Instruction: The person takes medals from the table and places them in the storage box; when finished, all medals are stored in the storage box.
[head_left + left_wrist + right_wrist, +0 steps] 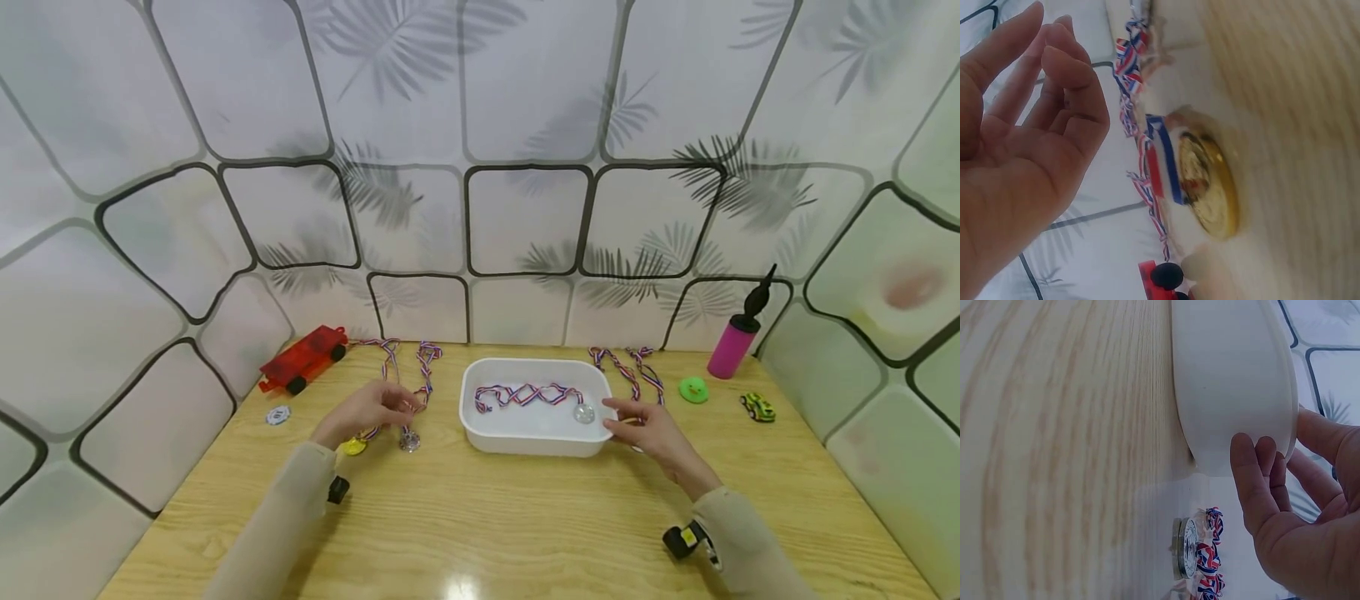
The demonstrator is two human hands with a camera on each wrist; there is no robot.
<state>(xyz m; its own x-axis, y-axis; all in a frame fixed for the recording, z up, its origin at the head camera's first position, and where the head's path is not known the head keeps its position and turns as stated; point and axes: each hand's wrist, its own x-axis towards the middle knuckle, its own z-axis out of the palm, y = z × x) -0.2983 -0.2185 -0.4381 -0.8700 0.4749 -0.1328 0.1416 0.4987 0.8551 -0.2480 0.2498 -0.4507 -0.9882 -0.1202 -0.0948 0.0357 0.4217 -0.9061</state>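
Observation:
My left hand (367, 410) hovers over the ribbons of two medals left of the white tub. Its fingers are loosely bent, with nothing visible between them in the left wrist view. Below it lie a gold medal (1213, 187) and a silver medal (409, 440) on red, white and blue ribbons. My right hand (654, 437) pinches the right end of the white plastic tub (525, 446), thumb at the rim and fingers against the outer wall. Inside the tub, another silver medal (584, 413) lies with its twisted ribbon (528, 393) stretched leftward. Beside the right hand rests a silver medal (1188, 549).
At the back left stand a red toy car (306, 360) and a white round chip (278, 415). On the right are a pink hand pump (729, 350), a green rubber duck (693, 389) and a small green toy car (758, 407). A patterned curtain borders the table's back.

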